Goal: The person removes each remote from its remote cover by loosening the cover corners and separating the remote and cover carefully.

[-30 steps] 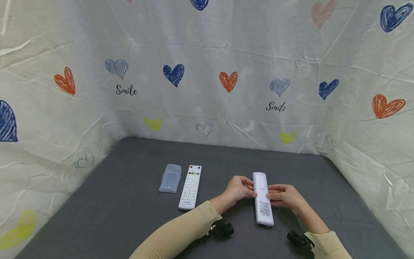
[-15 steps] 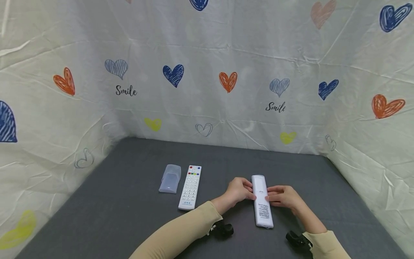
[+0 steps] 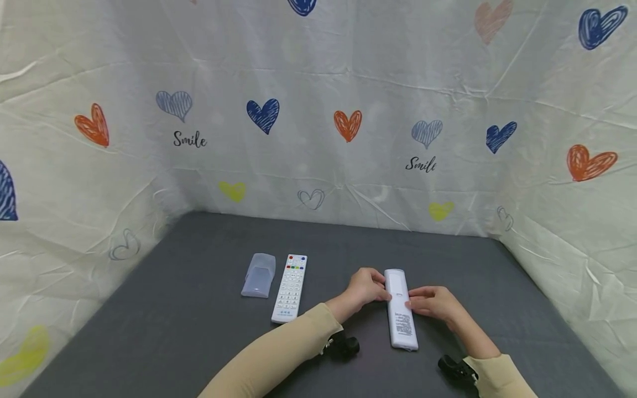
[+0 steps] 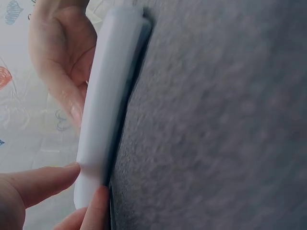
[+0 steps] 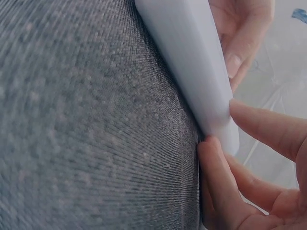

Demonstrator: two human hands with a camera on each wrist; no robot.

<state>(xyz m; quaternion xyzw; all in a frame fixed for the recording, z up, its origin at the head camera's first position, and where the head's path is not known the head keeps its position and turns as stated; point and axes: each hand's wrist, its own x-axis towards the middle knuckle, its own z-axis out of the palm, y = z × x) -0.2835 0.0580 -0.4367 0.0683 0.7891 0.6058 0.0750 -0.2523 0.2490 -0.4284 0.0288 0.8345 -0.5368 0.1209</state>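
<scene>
A white remote control (image 3: 401,309) lies face down on the dark cloth, its back with printed text turned up. From the left side my left hand (image 3: 367,287) pinches its long edge, thumb on top and fingers low by the cloth. Opposite, my right hand (image 3: 435,303) holds the other long edge in the same way. Close up in the left wrist view, the remote's smooth side slants across the frame, with the left fingers (image 4: 45,182) at its lower part. The right wrist view has the right fingers (image 5: 218,167) at the remote's near edge, down against the cloth.
To the left lies a second white remote (image 3: 290,287), buttons up. Beside it is a translucent plastic case (image 3: 259,275). Dark grey cloth (image 3: 164,331) covers the table. A white curtain (image 3: 308,66) printed with hearts rises at the back and sides.
Between the first two frames the held remote came slightly nearer to me, both hands moving with it. Since then the whole head view has shifted a little, and both hands keep their hold.
</scene>
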